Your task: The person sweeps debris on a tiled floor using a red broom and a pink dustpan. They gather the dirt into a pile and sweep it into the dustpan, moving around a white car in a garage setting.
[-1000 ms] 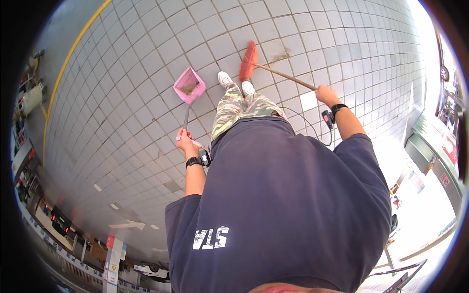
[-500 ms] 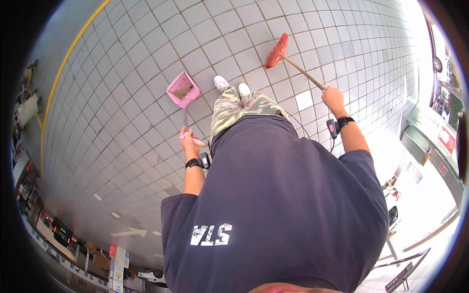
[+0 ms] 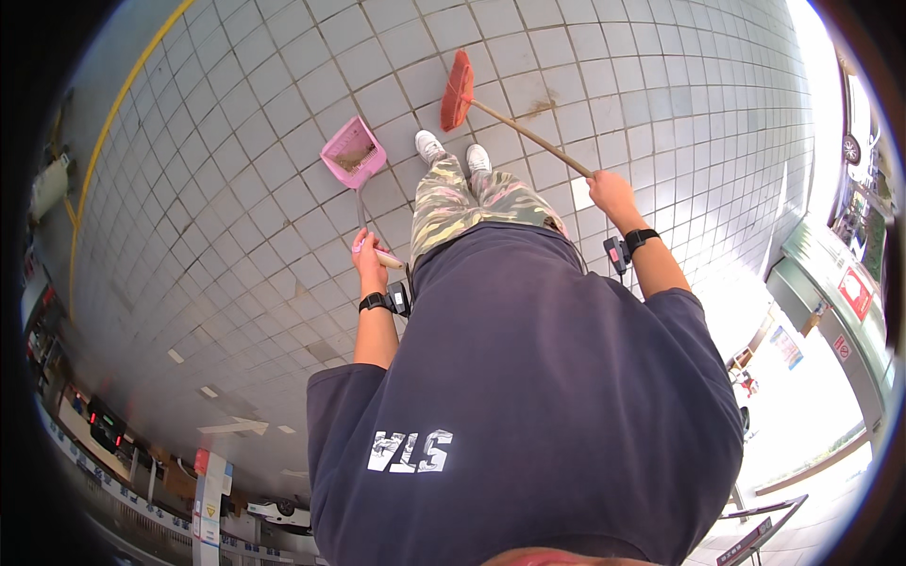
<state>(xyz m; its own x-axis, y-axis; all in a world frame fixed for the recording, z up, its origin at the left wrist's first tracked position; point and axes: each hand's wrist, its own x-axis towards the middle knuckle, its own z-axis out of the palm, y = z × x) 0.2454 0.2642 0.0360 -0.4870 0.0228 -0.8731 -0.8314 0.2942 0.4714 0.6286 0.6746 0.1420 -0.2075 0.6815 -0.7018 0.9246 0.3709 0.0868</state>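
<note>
Broom head (image 3: 458, 90) had swung left in the last half second: earlier it sat out right of the white shoes (image 3: 429, 146), now it was just beyond them. Gap to the pink dustpan (image 3: 343, 141) had narrowed, so the sweeping stroke looked to be running inward, toward the pan side. Right hand (image 3: 613, 194) had come in too, fingers wrapped around the broom stick (image 3: 528, 135). Left hand (image 3: 369, 253) had barely shifted, fingers closed around the dustpan handle (image 3: 360, 209). Pan was ahead of the left hand, left of the shoes; couldn't tell if it touched the floor (image 3: 255, 170).

Materials: broom head long, narrow, orange-red, bristly; stick straight, brownish, wood-looking. Dustpan boxy, smooth, plastic-looking, grey shaft; brownish, crumbly dirt (image 3: 357, 158) inside. Floor grey square tiles, dark joints, brown smudge (image 3: 543, 107) right of the broom head.
</note>
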